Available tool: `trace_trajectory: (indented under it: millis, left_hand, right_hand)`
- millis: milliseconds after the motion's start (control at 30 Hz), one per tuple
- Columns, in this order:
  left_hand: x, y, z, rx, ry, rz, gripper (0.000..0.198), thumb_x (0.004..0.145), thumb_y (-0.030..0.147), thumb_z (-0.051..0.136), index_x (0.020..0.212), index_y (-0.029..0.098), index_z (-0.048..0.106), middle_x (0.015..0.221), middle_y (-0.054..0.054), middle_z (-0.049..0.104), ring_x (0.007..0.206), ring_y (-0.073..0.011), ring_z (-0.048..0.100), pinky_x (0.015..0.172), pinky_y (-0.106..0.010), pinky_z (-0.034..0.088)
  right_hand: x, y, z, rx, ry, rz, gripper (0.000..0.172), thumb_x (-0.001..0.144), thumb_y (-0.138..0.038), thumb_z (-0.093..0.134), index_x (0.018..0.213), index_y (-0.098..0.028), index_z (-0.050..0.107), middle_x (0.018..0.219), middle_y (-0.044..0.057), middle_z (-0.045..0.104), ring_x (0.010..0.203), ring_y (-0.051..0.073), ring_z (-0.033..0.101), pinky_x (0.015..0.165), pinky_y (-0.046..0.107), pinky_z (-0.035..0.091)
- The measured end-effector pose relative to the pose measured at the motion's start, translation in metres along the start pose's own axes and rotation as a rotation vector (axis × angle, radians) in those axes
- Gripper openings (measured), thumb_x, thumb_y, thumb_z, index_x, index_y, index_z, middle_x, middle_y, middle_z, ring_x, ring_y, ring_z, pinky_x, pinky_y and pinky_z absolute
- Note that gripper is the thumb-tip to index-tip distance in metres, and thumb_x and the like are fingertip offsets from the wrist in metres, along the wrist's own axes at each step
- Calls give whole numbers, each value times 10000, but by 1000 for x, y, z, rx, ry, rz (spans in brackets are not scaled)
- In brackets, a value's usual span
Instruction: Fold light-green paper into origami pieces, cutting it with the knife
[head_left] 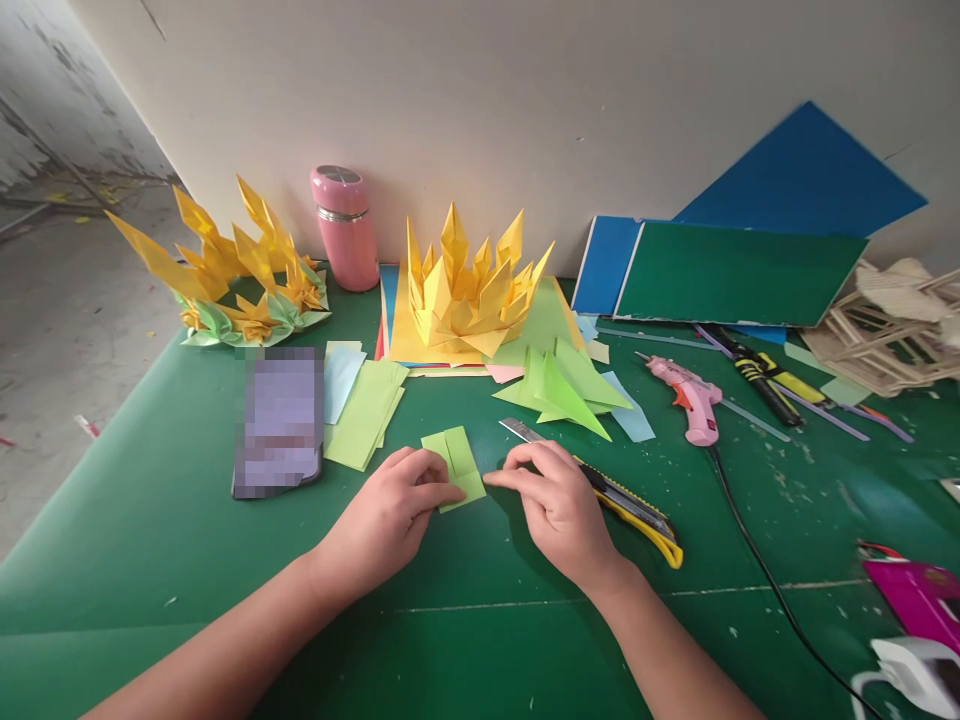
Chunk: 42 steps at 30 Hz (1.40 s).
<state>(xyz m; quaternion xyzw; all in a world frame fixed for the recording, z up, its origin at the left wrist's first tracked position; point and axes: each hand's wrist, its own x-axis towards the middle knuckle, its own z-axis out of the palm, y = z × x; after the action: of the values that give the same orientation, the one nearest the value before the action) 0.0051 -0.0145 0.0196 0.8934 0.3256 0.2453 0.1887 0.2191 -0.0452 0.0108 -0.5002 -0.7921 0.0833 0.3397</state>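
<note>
paper (465, 462): creased, flat on counter (360, 650), left of knife (637, 512). left hand (401, 495): fingers on paper; cannot tell if gripping. right hand (559, 500): fingers loosely parted, empty, just beside paper. glue gun (694, 400): right of knife.

The folded sheet (465, 462) is matt paper, the glue gun (699, 402) smooth plastic, the cutter blade (519, 430) metal.

I'm looking in on a papercraft workspace. The pink hot-glue gun (701, 408), utility knife (630, 502) and yellow origami crown (466, 308) show it.
</note>
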Motion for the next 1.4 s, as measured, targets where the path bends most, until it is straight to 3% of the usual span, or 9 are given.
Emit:
trace_trajectory:
  millis: [167,333,567,733,967,1133,1233,1333,1400]
  left_hand:
    - [0,3,-1,40,-28,48,419,863,-12,335,964,168,699,884,-80,634,777,-175,548,695,-286,526]
    - [2,8,-6,1,-114,83,348,884,38,357,984,173,662,955,-82,653,846,-194,572,759,-309,523]
    - [2,6,-3,102,-138,163,216,949,273,458,1034,178,633,940,-71,670,871,-215,598,800,-358,514]
    - [1,2,-1,114,-127,199,325,955,111,339,1052,184,641,923,-70,665,785,-184,583,714,-301,509]
    - [1,2,-3,112,-68,145,389,896,18,309,931,191,655,965,-66,679,874,-194,617,762,-313,519]
    - [2,7,-2,79,-84,90,144,895,240,518,957,175,629,1042,-91,676,991,-253,618,855,-413,525]
    - [2,5,0,123,-73,63,178,899,330,548,928,168,618,1060,-101,682,1004,-265,626,842,-428,539]
    - [2,1,1,167,-22,60,185,945,256,468,902,166,623,1035,-92,691,980,-239,637,839,-398,547]
    - [2,-2,1,170,7,62,209,954,182,422,939,167,630,1022,-83,694,960,-221,637,841,-376,547]
  right_hand:
    - [4,-1,7,74,-68,19,451,930,-81,381,1339,-239,489,1233,67,624,1133,216,543,965,421,462]
    - [2,-6,9,80,-133,67,520,945,-145,398,1443,-268,318,1350,76,546,1208,234,498,994,465,464]
    - [2,-5,10,468,-19,295,539,904,-194,498,1405,-281,320,1143,80,609,1008,204,600,893,411,524]
    - [4,-8,10,835,-55,513,526,840,-220,576,1324,-300,384,993,35,578,774,135,587,641,255,542]
    - [3,-14,3,824,-198,509,612,815,-130,494,1384,-316,362,973,23,524,741,122,561,659,249,529]
    - [5,-16,-6,726,-318,464,485,818,-143,514,1283,-277,481,886,14,581,733,147,581,680,281,536]
    - [5,-15,-14,609,-366,419,445,786,-203,634,1216,-249,530,865,15,615,707,158,582,634,281,531]
    - [3,-10,-18,446,-375,319,521,712,-203,751,1195,-265,565,975,35,643,808,185,604,723,316,537]
    - [2,-6,-17,392,-340,247,413,763,-159,705,1148,-269,605,997,41,654,848,187,613,759,325,532]
